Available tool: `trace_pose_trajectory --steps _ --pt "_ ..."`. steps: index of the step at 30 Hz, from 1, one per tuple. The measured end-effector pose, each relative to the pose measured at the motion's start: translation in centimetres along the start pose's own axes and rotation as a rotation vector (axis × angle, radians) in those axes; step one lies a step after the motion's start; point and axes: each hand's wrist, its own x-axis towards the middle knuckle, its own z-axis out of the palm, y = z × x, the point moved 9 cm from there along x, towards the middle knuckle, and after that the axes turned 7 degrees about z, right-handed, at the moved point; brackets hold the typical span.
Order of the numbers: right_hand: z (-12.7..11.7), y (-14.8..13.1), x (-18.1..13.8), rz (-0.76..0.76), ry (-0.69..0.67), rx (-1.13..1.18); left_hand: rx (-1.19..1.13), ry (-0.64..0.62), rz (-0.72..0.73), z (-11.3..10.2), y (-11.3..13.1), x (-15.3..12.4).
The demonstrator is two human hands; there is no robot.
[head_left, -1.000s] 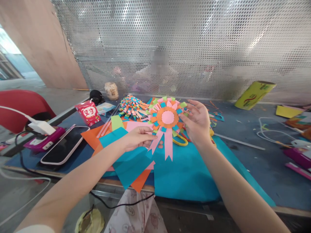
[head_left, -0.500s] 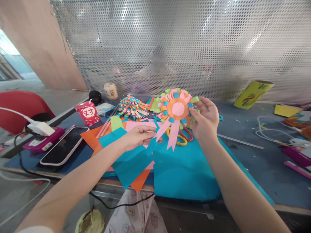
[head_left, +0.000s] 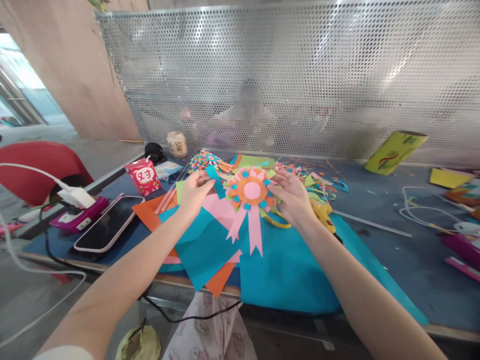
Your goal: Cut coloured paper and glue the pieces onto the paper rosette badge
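While right fingers (head_left: 281, 194) pinch rosette (head_left: 252, 190) | left fingers (head_left: 203, 189) pinch blue strip (head_left: 216, 181)

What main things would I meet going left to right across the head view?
Red chair → phone → red packet → left hand → blue strip → rosette → right hand → yellow tube → yellow paper.

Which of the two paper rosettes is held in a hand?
The nearer rosette, with plain pink centre, is in the right hand; the other rosette lies farther back on the table.
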Motion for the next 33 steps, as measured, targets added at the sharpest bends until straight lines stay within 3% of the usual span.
trace_pose_trajectory --steps 3,6,9,12,16,22,25,30,33 --pt "2.1 0.1 -0.5 -0.057 -0.167 -0.392 -0.036 0.085 0.089 -0.9 0.8 0.4" --pt "2.4 -0.7 -1.1 -0.149 -0.138 -0.958 -0.097 0.070 0.131 -0.8 1.2 0.4" --pt "0.8 0.4 -1.5 0.094 -0.096 -1.551 -0.163 0.026 0.131 -0.4 1.3 0.5" --pt "-0.6 1.2 -2.3 0.333 -0.129 -1.809 -0.167 0.056 0.112 -0.6 1.0 0.4" --pt "-0.5 1.4 -2.2 0.392 -0.166 -1.838 -0.127 0.052 0.090 -0.5 0.4 0.3" --pt "-1.0 1.4 -1.5 0.382 -0.161 -1.821 -0.147 -0.064 0.065 0.7 0.1 -0.1" --pt "-1.4 0.6 -1.5 0.351 -0.079 -1.796 -0.151 -0.034 0.041 0.5 0.0 -0.1" --pt "-2.4 -1.5 -1.5 0.324 0.191 -1.558 -0.110 0.029 -0.009 0.0 -0.1 -0.2" --pt "-2.4 -1.8 -1.4 0.270 0.221 -1.437 -0.033 0.019 -0.028 0.0 0.1 -0.4"
